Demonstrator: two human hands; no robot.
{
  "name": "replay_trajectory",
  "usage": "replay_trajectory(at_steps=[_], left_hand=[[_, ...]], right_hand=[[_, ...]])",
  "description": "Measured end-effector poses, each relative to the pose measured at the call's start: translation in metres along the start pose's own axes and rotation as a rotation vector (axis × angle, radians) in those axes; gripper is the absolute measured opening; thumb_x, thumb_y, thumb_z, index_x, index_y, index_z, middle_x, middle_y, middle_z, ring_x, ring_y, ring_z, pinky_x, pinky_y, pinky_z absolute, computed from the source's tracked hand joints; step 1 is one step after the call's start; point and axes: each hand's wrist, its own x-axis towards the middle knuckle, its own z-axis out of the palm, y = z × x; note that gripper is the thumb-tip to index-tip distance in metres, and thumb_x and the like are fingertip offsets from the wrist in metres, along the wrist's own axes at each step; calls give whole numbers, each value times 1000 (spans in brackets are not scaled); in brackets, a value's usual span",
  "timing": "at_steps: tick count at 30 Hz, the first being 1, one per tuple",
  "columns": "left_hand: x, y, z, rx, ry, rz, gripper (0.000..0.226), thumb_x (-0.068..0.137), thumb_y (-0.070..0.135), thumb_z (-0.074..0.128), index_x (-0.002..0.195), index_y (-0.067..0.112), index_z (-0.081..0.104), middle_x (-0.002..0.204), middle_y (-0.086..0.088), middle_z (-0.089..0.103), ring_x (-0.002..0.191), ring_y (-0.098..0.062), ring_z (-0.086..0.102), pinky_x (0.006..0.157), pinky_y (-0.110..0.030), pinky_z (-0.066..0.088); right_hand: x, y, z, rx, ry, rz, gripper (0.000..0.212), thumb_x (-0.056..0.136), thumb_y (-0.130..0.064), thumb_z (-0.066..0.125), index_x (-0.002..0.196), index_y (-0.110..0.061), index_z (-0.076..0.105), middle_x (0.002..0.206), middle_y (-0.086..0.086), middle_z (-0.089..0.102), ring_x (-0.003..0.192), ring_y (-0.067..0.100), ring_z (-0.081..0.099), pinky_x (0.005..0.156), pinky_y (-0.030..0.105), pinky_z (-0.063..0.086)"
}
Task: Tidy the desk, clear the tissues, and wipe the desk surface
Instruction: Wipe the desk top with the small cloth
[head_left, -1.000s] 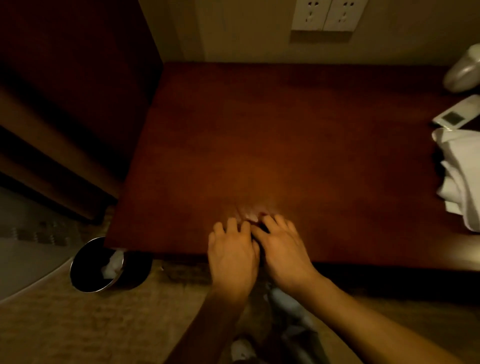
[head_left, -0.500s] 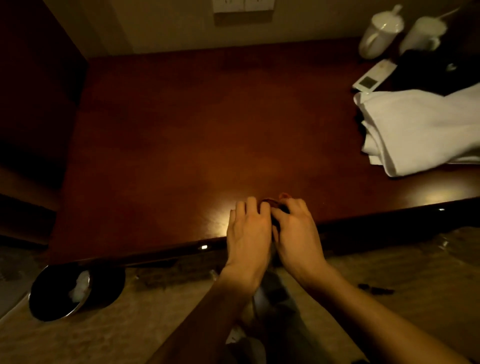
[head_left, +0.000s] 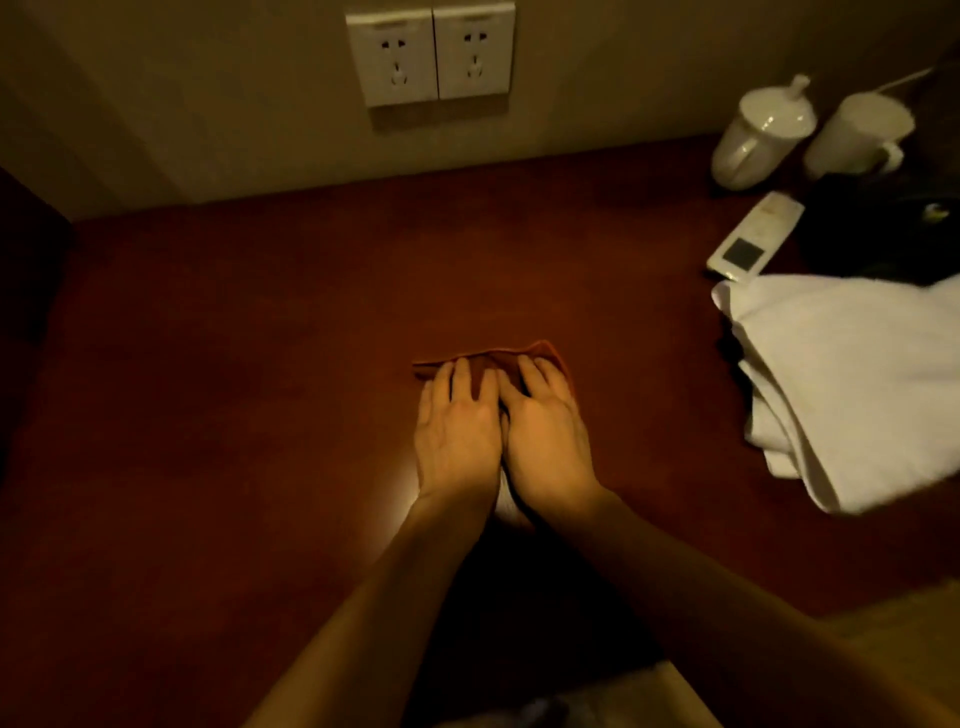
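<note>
Wiping step in hand, judged from the layout: left hand (head_left: 457, 431) and right hand (head_left: 545, 436) side by side, touching, palms down on a reddish cloth (head_left: 524, 361) spread flat near the middle of the dark red tabletop (head_left: 234, 395). Grip released on both sides, fingers straight and pressing the cloth down, not curled round it. No tissues anywhere in view. Off to the right, well apart from the cloth: a folded white towel (head_left: 852, 384), a white remote (head_left: 753, 239), two white lidded cups (head_left: 763, 135) by the wall. Next, probably: even downward pressure, a sliding pass toward uncovered tabletop, and care near the towel's edge to avoid dragging it along.
</note>
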Motion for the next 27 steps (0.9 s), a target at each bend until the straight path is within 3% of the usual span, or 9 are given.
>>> replay_trajectory(at_steps=[4,7,14,16,19,21,27], left_hand=[[104,-6,-16,34,-35,-55,50,100,21,25,149,20,15,159,-10,7,146,-22,1,118,-38,7],[178,-15,-27,68,-57,-64,54,98,19,30,149,19,13,158,-12,6,146,-24,0,118,-38,9],[299,-25,-39,98,-53,-74,54,97,18,36,148,18,19,156,-15,14,145,-28,10,117,-39,16],[321,-27,-43,82,-40,-19,50,97,19,38,146,16,29,152,-17,27,141,-31,22,114,-39,23],[319,-23,-47,46,-1,-32,44,99,20,33,143,17,37,149,-18,33,137,-33,29,108,-41,28],[300,-14,-48,63,2,-31,46,100,21,32,146,20,30,153,-16,25,141,-31,20,110,-39,23],[223,36,-35,93,-44,29,45,101,28,28,145,19,30,153,-15,25,142,-24,18,110,-27,11]], right_hand=[[113,5,-8,-1,-74,-34,49,99,-26,37,147,-18,31,158,10,19,146,27,9,119,36,9],[188,7,-14,-47,-115,-79,51,97,-24,39,147,-16,31,157,14,20,146,30,11,120,37,8],[310,15,-18,-86,-38,-125,46,94,-19,42,139,-12,44,146,18,38,138,36,28,116,45,19],[328,20,-20,-78,-16,-116,43,94,-19,41,137,-14,46,144,18,40,135,36,30,116,44,18],[333,26,-23,-43,2,-121,40,98,-21,37,136,-16,49,146,19,39,136,36,29,116,40,17],[322,33,-26,-31,-19,-140,40,98,-23,37,136,-15,48,149,19,35,138,35,26,116,39,16],[235,65,-41,-33,-32,-120,37,94,-26,43,127,-15,55,144,16,40,135,34,30,111,36,24]])
